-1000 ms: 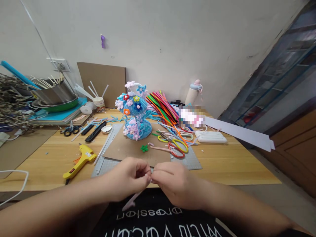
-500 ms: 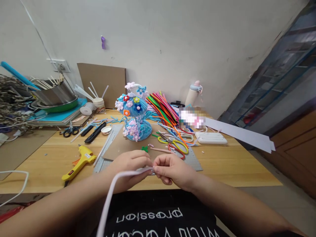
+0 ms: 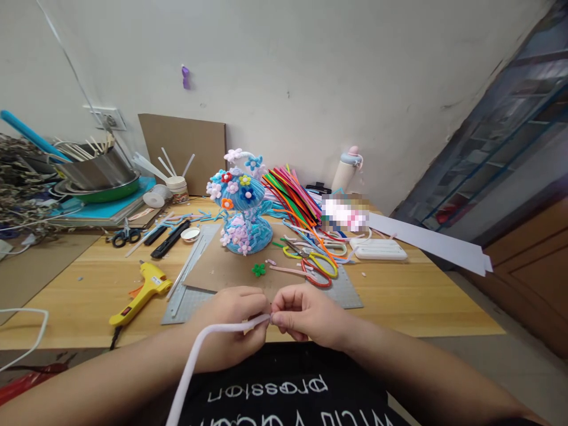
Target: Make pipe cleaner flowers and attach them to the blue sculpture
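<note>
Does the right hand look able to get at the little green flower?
Probably yes: the green flower lies uncovered on the cardboard, just ahead. The right hand pinches a pale strip, though, so it would likely have to let go first.

The white stem [image 3: 190, 361] looks soft, matt and a little fuzzy, and the green flower [image 3: 258, 270] has a similar surface. The table [image 3: 408, 302] is of smooth wood, slightly glossy. The cardboard [image 3: 231, 275] is matt, the glue gun [image 3: 151, 281] is smooth plastic, the pot [image 3: 100, 170] is shiny metal.
</note>
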The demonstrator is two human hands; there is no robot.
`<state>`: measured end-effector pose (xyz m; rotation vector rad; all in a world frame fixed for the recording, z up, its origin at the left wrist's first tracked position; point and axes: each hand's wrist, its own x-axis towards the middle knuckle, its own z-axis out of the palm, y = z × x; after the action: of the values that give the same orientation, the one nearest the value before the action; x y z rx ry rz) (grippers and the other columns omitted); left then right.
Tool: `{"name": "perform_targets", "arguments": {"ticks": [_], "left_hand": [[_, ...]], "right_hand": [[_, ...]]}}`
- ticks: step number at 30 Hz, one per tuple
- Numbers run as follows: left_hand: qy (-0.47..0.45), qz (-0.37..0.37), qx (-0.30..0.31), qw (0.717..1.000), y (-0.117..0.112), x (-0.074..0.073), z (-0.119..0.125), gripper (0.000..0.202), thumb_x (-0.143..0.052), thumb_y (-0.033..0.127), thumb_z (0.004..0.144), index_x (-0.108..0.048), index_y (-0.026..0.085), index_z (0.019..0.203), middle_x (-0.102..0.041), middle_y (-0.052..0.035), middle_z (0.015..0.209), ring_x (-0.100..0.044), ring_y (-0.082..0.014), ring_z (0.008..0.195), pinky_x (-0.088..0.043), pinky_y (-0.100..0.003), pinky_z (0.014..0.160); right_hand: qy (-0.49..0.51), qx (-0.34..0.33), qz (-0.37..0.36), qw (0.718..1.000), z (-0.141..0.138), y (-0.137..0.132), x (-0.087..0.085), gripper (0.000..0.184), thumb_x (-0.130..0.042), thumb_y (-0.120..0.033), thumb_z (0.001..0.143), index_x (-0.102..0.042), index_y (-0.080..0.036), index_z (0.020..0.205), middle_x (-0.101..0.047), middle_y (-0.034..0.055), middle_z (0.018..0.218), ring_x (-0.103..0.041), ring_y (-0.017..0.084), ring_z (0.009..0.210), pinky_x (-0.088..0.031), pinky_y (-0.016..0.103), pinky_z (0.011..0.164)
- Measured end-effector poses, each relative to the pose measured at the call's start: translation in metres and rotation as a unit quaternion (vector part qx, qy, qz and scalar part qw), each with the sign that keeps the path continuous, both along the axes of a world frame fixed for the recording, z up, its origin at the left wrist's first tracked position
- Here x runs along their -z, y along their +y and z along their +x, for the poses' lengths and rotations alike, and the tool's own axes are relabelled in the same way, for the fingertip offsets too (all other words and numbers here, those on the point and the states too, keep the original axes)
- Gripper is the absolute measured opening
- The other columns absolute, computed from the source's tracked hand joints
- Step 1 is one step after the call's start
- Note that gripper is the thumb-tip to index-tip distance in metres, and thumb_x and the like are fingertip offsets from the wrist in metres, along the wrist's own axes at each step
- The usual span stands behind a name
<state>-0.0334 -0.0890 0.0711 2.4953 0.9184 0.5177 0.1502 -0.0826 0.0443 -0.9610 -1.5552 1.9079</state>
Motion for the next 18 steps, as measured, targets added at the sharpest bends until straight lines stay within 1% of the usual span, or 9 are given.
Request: {"name": "perform_targets", "arguments": {"ticks": [2,4,6,8,10,12,14,16,18], "left_hand": [[-0.02,-0.024,-0.022,0.999,-0.002,0.003,0.001,0.014,-0.046,0.009,0.072,-0.055,0.016,0.063,-0.052,0.0012,0.058,-0.044,-0.0095,0.053,-0.032,-0.021,0.052],[-0.056,-0.092,-0.066,0.992,-0.002,0.006,0.002,0.013,-0.048,0.012,0.07,-0.056,0.016,0.061,-0.053,0.0013,0.056,-0.044,-0.0097,0.053,-0.032,-0.022,0.052],[-0.103,-0.242,-0.114,0.958,0.0,0.009,0.003,0.01,-0.05,0.015,0.068,-0.056,0.016,0.061,-0.052,0.0016,0.054,-0.045,-0.0102,0.052,-0.033,-0.021,0.05],[-0.152,-0.443,-0.138,0.873,0.005,0.012,0.003,0.006,-0.05,0.018,0.064,-0.053,0.015,0.06,-0.049,0.0026,0.05,-0.042,-0.009,0.046,-0.03,-0.019,0.044],[-0.184,-0.625,-0.126,0.748,0.009,0.015,0.003,0.005,-0.051,0.018,0.06,-0.049,0.015,0.057,-0.044,0.0043,0.047,-0.035,-0.0061,0.039,-0.023,-0.017,0.038],[-0.203,-0.705,-0.094,0.673,0.01,0.016,0.001,0.009,-0.053,0.021,0.061,-0.049,0.014,0.057,-0.043,0.0046,0.047,-0.031,-0.0042,0.035,-0.018,-0.016,0.036],[-0.199,-0.69,-0.07,0.693,0.007,0.015,-0.002,0.022,-0.053,0.033,0.07,-0.053,0.013,0.061,-0.047,0.0022,0.048,-0.035,-0.0052,0.034,-0.02,-0.017,0.034],[-0.175,-0.587,-0.064,0.788,-0.001,0.01,-0.007,0.039,-0.043,0.046,0.081,-0.055,0.014,0.062,-0.051,-0.0004,0.05,-0.04,-0.0075,0.035,-0.025,-0.019,0.034],[-0.159,-0.389,-0.062,0.905,-0.012,0.005,-0.011,0.041,-0.041,0.044,0.084,-0.052,0.016,0.058,-0.05,-0.0003,0.049,-0.043,-0.009,0.041,-0.031,-0.021,0.039]], "right_hand": [[-0.031,-0.006,0.057,0.998,0.0,-0.002,0.001,0.032,-0.063,-0.045,0.074,-0.052,-0.015,0.071,-0.044,-0.0072,0.051,-0.037,0.004,0.04,-0.03,0.017,0.038],[-0.08,0.004,0.197,0.977,0.001,-0.004,0.0,0.025,-0.059,-0.038,0.08,-0.054,-0.015,0.071,-0.047,-0.004,0.056,-0.042,0.007,0.048,-0.034,0.019,0.044],[-0.123,0.003,0.4,0.908,0.003,-0.006,0.0,0.018,-0.05,-0.026,0.086,-0.057,-0.015,0.073,-0.053,0.0012,0.064,-0.047,0.011,0.059,-0.037,0.023,0.053],[-0.139,-0.038,0.579,0.802,0.006,-0.006,0.0,0.021,-0.041,-0.015,0.087,-0.059,-0.014,0.077,-0.057,0.0062,0.071,-0.049,0.014,0.066,-0.038,0.026,0.058],[-0.128,-0.086,0.67,0.726,0.009,-0.005,0.0,0.024,-0.035,-0.012,0.088,-0.059,-0.014,0.083,-0.059,0.0087,0.073,-0.05,0.016,0.066,-0.039,0.028,0.058],[-0.098,-0.081,0.668,0.734,0.01,-0.005,0.001,0.023,-0.036,-0.014,0.089,-0.059,-0.014,0.088,-0.061,0.0089,0.076,-0.051,0.016,0.068,-0.041,0.028,0.06],[-0.067,-0.025,0.591,0.803,0.011,-0.005,0.001,0.019,-0.039,-0.016,0.089,-0.058,-0.015,0.087,-0.06,0.0069,0.075,-0.051,0.015,0.069,-0.042,0.026,0.062],[-0.052,0.031,0.481,0.875,0.01,-0.007,0.001,0.014,-0.047,-0.022,0.088,-0.057,-0.016,0.08,-0.056,0.0036,0.071,-0.05,0.013,0.067,-0.041,0.024,0.06],[-0.036,0.05,0.355,0.933,0.009,-0.008,0.001,0.017,-0.055,-0.03,0.085,-0.056,-0.016,0.075,-0.051,0.0,0.066,-0.047,0.01,0.058,-0.038,0.021,0.053]]}}
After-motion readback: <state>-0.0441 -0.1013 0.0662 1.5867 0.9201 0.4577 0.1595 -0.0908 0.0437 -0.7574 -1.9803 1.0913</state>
